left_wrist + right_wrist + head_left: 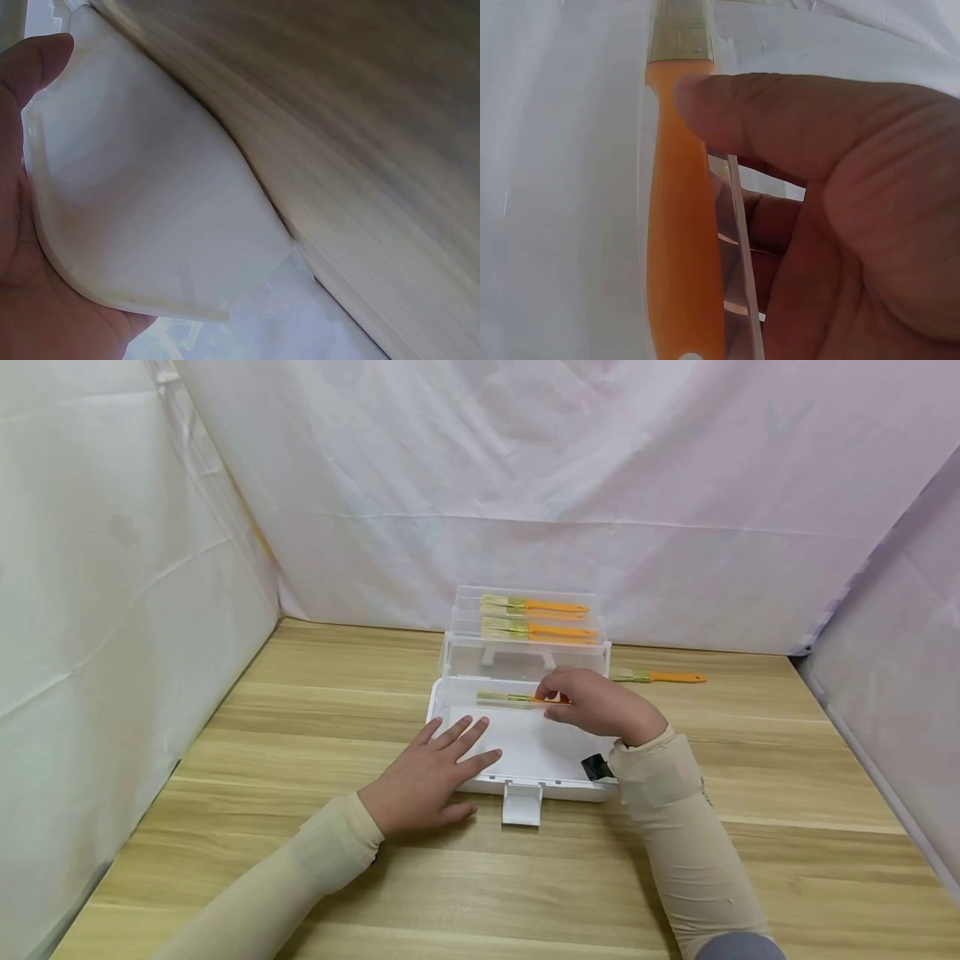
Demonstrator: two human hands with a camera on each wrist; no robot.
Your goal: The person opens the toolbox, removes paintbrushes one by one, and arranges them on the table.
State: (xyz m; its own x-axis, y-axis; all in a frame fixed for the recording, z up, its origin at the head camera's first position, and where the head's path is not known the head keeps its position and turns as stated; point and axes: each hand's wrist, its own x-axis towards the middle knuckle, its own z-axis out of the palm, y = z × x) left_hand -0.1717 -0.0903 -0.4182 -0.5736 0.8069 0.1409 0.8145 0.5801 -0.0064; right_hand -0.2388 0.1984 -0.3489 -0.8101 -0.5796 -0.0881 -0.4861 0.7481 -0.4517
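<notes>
A white case (525, 743) with clear walls lies opened out on the table. My left hand (427, 768), fingers spread, rests over its front left corner; in the left wrist view the palm is along the white rim (67, 277). At the back of the case's near half, my right hand (600, 702) pinches a flat paintbrush (513, 697) with pale bristles pointing left. The right wrist view has the thumb on its orange handle (686, 210), with other fingers behind a thin clear edge (742, 225).
Behind, clear trays (468, 625) hold several orange-handled paintbrushes (558, 631). Another paintbrush (675, 677) is on the wooden table (750, 760) to the right. A white latch (522, 806) sticks out at the case's front. White cloth walls (525, 468) surround the table's back and sides.
</notes>
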